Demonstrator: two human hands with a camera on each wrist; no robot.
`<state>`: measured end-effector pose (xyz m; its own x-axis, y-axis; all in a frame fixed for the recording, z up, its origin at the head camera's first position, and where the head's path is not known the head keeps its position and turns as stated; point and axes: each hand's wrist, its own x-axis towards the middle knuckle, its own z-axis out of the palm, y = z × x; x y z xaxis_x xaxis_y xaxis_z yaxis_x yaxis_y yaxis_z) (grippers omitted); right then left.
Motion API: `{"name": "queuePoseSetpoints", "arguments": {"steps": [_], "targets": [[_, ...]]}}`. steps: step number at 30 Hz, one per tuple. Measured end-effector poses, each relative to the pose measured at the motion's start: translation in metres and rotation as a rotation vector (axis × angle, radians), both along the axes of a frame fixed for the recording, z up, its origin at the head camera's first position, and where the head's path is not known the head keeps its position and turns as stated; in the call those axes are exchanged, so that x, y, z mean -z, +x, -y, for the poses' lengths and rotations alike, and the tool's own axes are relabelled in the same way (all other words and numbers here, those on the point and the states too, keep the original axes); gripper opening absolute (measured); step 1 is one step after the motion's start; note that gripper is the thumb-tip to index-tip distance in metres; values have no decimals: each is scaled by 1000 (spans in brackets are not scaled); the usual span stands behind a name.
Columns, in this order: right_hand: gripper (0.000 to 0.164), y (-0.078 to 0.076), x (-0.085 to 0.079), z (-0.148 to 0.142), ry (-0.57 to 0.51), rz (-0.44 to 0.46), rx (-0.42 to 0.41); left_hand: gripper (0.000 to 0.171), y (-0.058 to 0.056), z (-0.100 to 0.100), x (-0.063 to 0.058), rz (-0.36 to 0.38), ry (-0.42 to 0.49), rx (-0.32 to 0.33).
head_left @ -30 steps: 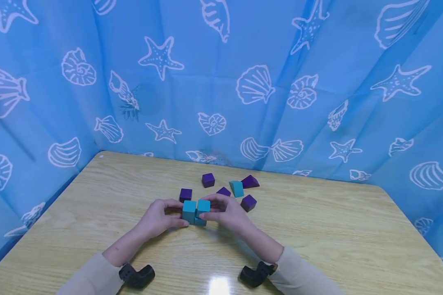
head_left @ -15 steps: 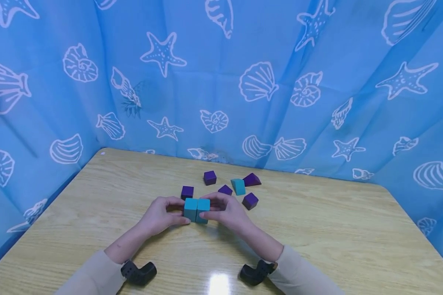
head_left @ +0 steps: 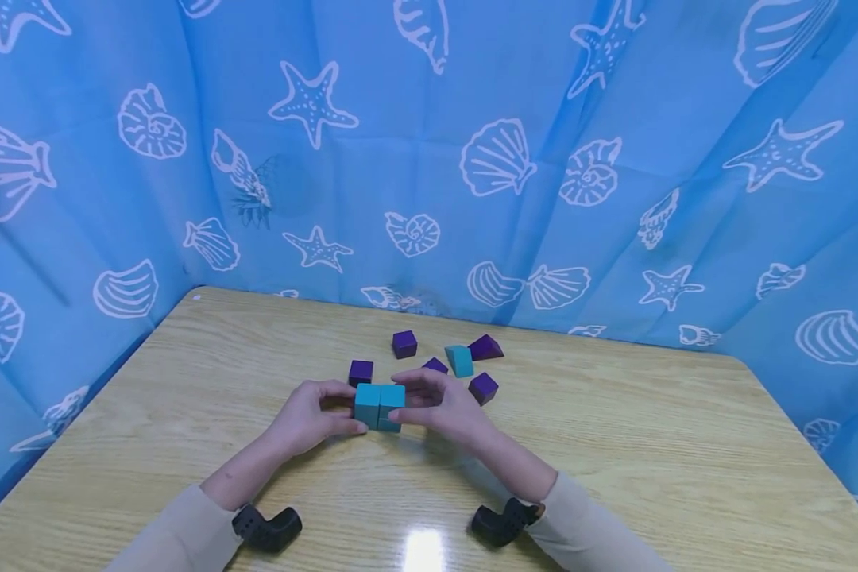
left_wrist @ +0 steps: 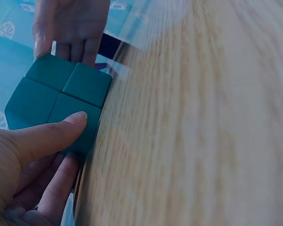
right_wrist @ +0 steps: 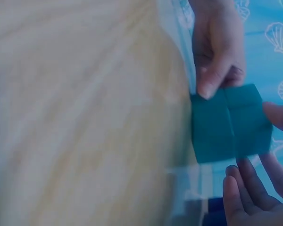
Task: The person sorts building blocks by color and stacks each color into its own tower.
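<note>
In the head view, teal cubes form a block two wide and two high on the table. My left hand holds the block's left side. In the left wrist view its thumb lies across the lower left cube, with the fingers behind. My right hand pinches the upper right cube between thumb and fingers. Only thin seams show between the teal faces in the left wrist view. Directly behind the block, near my left fingertips, sits a purple cube.
Farther back on the wooden table lie another purple cube, a teal wedge and a dark purple wedge. Beside my right hand are two purple pieces, one a cube. A blue shell-patterned curtain encloses the table's back and sides.
The upper right teal cube has moved left and down in my right hand, closing the gap to its neighbour. My left hand has stayed at the block's left side.
</note>
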<state>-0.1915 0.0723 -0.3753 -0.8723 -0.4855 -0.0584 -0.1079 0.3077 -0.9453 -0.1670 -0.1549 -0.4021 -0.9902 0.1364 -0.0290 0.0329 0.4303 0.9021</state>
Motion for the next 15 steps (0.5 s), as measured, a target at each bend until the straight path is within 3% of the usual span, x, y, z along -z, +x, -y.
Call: {"name": "queuePoseSetpoints", "arguments": {"steps": [9,15], "targets": [[54,-9,-15,-23,19,-36,5,43,-2,0,-1,12,-33,-28],[54,-13,-16,-32,7,-43,88,41,1,-2,0,11,-40,-30]]}}
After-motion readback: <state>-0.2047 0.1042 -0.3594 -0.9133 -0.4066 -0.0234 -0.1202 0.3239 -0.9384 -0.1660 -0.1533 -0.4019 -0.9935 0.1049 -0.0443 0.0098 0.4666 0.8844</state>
